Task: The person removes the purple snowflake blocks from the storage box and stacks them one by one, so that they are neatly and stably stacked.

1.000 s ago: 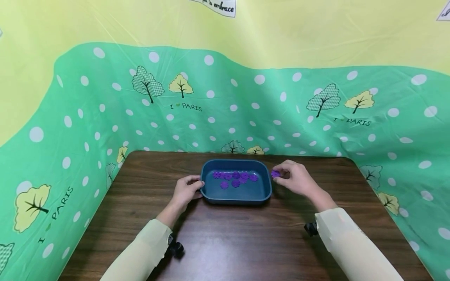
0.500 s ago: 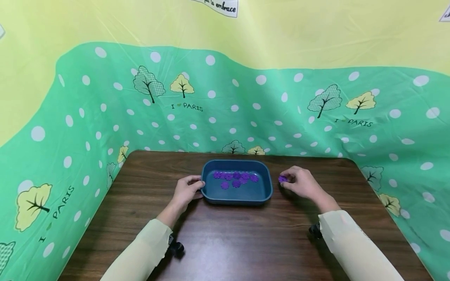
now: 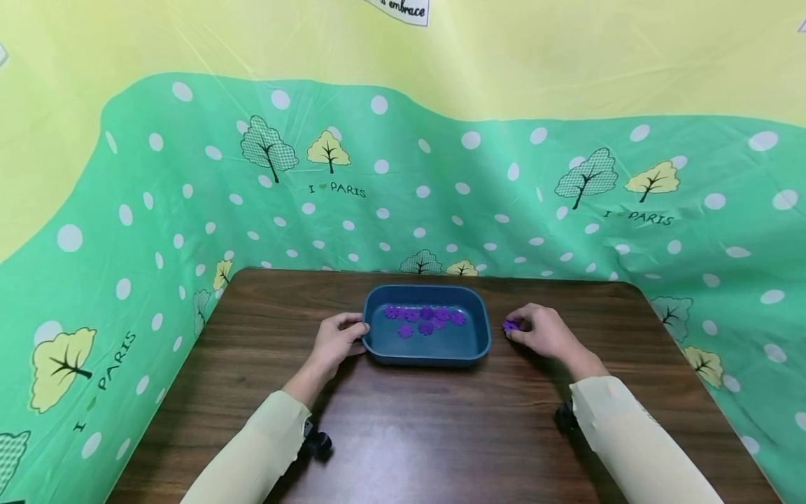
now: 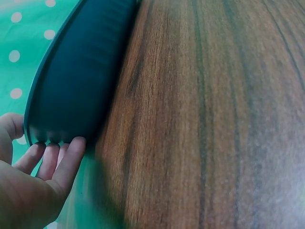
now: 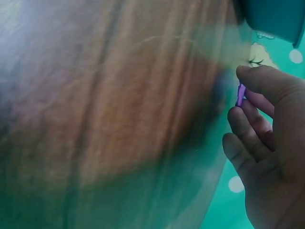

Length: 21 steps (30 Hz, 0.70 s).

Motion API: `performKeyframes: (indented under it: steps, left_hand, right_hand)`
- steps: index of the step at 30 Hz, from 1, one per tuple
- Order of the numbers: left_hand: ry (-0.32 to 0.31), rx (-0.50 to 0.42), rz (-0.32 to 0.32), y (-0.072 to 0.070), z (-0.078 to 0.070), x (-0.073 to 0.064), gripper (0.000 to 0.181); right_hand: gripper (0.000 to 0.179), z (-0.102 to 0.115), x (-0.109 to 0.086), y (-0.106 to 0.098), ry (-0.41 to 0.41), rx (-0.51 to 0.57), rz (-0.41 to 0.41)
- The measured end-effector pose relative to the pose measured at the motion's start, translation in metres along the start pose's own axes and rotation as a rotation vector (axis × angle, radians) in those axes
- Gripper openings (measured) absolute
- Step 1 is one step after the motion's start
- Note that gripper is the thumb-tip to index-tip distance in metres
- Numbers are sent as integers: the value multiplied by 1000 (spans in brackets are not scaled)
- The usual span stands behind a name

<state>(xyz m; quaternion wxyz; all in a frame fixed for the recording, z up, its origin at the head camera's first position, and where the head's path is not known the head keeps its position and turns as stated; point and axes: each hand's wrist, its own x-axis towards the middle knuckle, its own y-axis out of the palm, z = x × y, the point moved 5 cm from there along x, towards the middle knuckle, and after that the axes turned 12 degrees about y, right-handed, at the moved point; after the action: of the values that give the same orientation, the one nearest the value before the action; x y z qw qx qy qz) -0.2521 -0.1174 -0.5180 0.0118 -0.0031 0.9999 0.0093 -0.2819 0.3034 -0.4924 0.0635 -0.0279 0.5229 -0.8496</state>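
My left hand (image 3: 336, 340) grips the left end of a blue rectangular tray (image 3: 428, 360); in the left wrist view its thumb lies at the rim and the fingers (image 4: 71, 160) press the outer wall. Several purple flower-shaped pieces (image 3: 426, 327) lie flat inside the tray, most of them toward its far side. Just right of the tray, my right hand (image 3: 543, 332) pinches one more purple flower-shaped piece (image 3: 511, 326) low over the table. The right wrist view shows that piece (image 5: 240, 94) edge-on between thumb and fingertips.
A brown wood-grain table (image 3: 403, 427) carries the tray near its far edge. Behind it and along both sides hangs a green and yellow cloth (image 3: 352, 224) printed with dots and trees. Small black devices (image 3: 317, 444) sit at both wrists.
My right hand has moved from the tray's right rim slightly rightward and down toward the table, still pinching the purple piece. The left hand and tray stay in place.
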Motion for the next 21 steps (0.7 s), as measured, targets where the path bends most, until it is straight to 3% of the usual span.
performKeyframes:
  steps: [11, 21]
  left_hand:
    - [-9, -35, 1, 1, -2, 1, 40]
    - [-14, -30, -1, -1, 2, 3, 39]
  right_hand:
    - [26, -8, -1, 3, 12, -1, -10]
    - [26, -3, 2, 6, 71, -35, 21]
